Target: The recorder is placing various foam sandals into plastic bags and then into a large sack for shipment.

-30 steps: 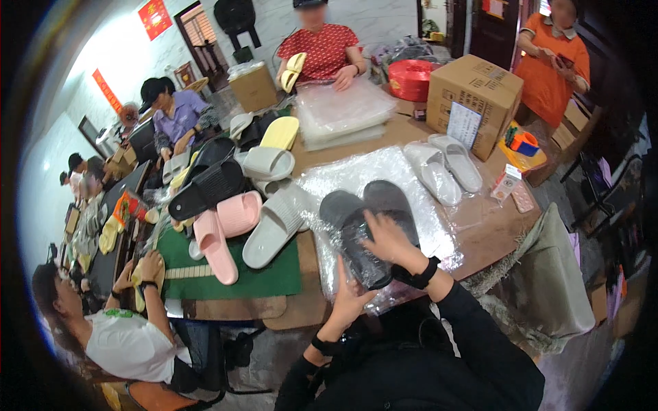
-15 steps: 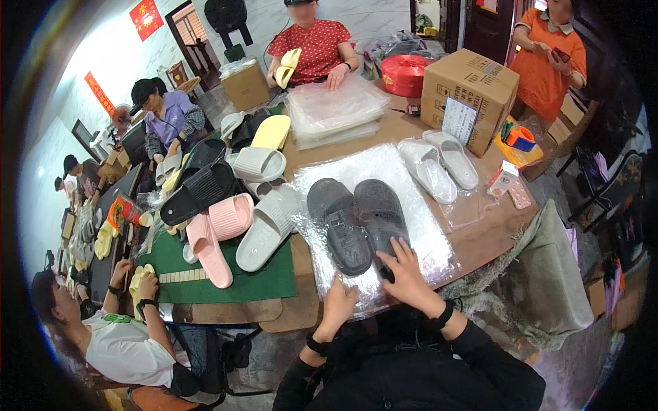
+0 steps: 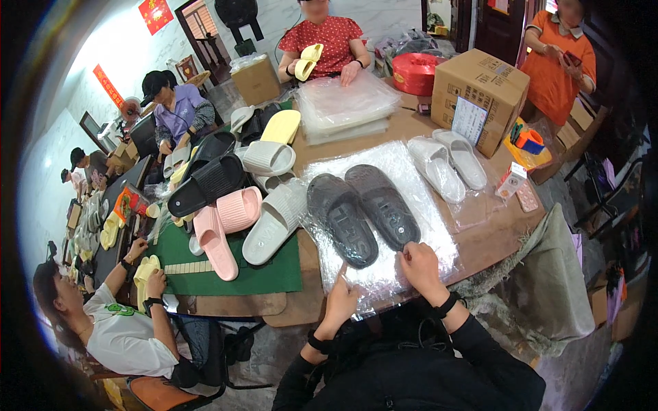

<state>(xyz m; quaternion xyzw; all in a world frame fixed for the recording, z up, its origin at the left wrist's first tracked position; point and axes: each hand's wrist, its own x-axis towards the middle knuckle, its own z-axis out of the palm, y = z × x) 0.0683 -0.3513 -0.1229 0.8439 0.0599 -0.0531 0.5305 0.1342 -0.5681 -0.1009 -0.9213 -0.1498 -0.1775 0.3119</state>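
Observation:
A pair of dark grey slide slippers, the left one (image 3: 340, 226) and the right one (image 3: 385, 205), lies toes away from me under shiny clear plastic that looks like a bag (image 3: 373, 277). Beneath them is a stack of clear plastic bags (image 3: 428, 229). My right hand (image 3: 421, 270) is closed, its fingertips pinching the plastic at the right slipper's heel. Just below the left slipper's heel, my left hand (image 3: 339, 301) is closed at the plastic's near edge, index finger pointing forward. The plastic between its fingers is hard to make out.
Left of the plastic, slippers are heaped on a green mat (image 3: 274, 274), including a pink slide (image 3: 218, 240). Light grey slippers (image 3: 439, 168) lie to the right, before a cardboard box (image 3: 480, 96). Across the table, a person in red (image 3: 322, 44) holds a yellow slipper (image 3: 308, 63) beside stacked bags (image 3: 349, 106).
My right hand has slid back off the right slipper to its heel and closed from spread fingers. The slippers have shifted, the right one now farther forward and more angled. My left hand stays nearly in place.

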